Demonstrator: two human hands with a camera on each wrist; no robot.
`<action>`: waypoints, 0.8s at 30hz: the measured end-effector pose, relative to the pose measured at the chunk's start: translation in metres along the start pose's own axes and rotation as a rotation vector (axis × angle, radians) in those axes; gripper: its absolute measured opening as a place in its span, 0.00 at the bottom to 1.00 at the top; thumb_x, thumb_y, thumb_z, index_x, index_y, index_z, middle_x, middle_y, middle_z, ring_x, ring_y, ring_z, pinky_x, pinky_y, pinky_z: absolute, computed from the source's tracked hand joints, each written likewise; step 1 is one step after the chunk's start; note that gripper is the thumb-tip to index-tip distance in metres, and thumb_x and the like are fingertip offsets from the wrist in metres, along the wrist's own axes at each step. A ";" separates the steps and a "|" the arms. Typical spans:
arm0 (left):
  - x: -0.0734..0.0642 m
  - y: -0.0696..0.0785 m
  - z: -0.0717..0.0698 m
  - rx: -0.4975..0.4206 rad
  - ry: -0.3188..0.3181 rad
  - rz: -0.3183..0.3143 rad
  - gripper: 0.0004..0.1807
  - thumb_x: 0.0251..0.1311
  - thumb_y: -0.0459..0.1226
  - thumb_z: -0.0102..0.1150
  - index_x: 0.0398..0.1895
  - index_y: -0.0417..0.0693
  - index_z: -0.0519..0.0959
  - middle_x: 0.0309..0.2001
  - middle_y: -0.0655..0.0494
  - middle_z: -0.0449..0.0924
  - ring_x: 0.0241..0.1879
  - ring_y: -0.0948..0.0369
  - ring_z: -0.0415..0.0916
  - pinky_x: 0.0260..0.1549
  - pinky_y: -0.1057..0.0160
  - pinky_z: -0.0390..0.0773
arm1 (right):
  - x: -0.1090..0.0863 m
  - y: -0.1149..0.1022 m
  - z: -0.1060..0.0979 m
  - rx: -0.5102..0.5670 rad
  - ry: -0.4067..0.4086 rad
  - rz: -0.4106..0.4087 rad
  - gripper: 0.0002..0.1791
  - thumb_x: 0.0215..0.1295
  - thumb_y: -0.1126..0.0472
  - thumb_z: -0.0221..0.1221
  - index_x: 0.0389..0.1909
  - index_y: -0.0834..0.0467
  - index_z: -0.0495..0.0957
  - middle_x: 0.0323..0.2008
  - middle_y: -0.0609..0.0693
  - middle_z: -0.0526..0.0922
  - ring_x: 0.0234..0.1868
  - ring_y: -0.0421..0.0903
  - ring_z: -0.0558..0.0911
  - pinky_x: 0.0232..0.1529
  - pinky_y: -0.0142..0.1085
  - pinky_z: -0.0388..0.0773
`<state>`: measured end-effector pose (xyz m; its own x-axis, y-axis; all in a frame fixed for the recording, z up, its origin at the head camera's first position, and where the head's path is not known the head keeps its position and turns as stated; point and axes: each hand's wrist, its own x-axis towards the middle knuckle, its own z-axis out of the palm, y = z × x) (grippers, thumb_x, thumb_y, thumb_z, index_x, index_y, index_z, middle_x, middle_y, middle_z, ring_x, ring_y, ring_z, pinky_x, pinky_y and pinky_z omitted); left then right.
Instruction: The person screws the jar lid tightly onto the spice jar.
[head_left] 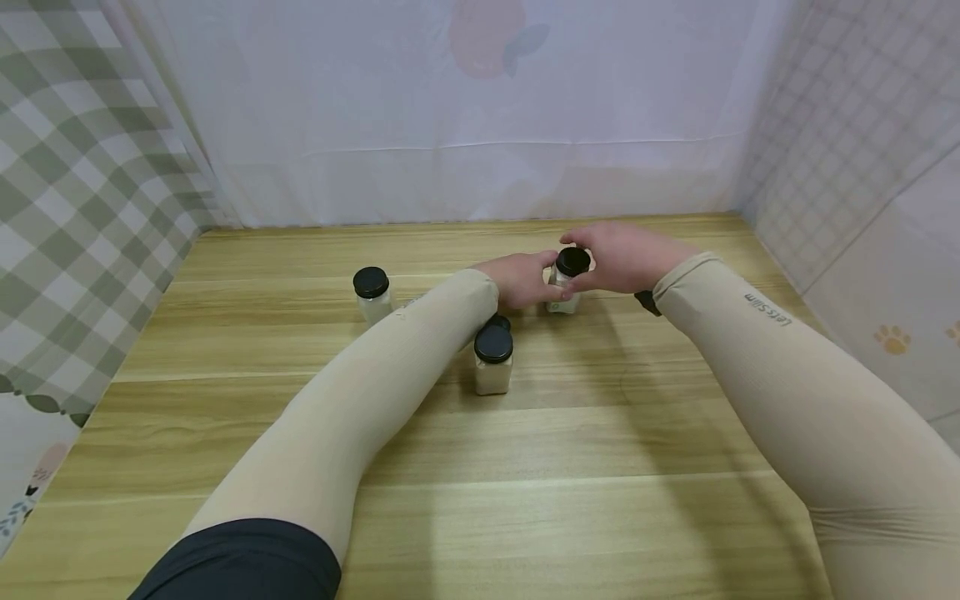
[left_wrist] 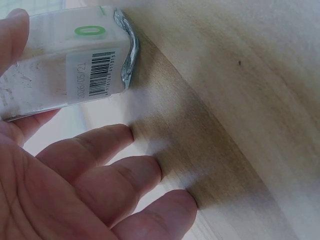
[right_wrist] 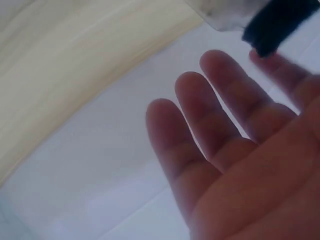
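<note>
A small square clear jar [head_left: 564,302] with a black lid [head_left: 573,262] stands at the back, right of centre. My left hand [head_left: 522,280] pinches its body between thumb and index finger; the other fingers [left_wrist: 135,170] extend towards the tabletop. In the left wrist view the jar [left_wrist: 95,70] shows a barcode, a printed date and a crinkled, foil-like base edge. From the other side my right hand [head_left: 626,257] has thumb and index finger around the lid. The right wrist view shows the index fingertip at the lid [right_wrist: 280,25], the other fingers spread; the thumb is hidden there.
Another black-lidded jar [head_left: 372,296] stands to the left, partly behind my left sleeve. A further jar [head_left: 493,367] is in front of my left hand, with one more dark lid [head_left: 498,321] just behind it. White cloth [head_left: 480,187] borders the wooden table [head_left: 585,492] at the back.
</note>
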<state>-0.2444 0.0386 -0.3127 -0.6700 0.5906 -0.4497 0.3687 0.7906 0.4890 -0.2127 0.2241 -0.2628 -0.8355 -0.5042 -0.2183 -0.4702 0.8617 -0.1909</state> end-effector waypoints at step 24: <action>0.000 -0.001 0.001 -0.012 -0.002 0.019 0.47 0.73 0.67 0.51 0.87 0.74 0.41 0.76 0.58 0.72 0.74 0.58 0.69 0.71 0.52 0.67 | 0.000 -0.005 0.002 0.004 -0.006 0.075 0.16 0.71 0.52 0.68 0.48 0.60 0.81 0.41 0.54 0.85 0.40 0.52 0.80 0.49 0.48 0.78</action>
<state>-0.2445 0.0379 -0.3145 -0.6615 0.6057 -0.4422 0.3730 0.7773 0.5066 -0.2102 0.2197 -0.2644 -0.8665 -0.4387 -0.2380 -0.4052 0.8968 -0.1777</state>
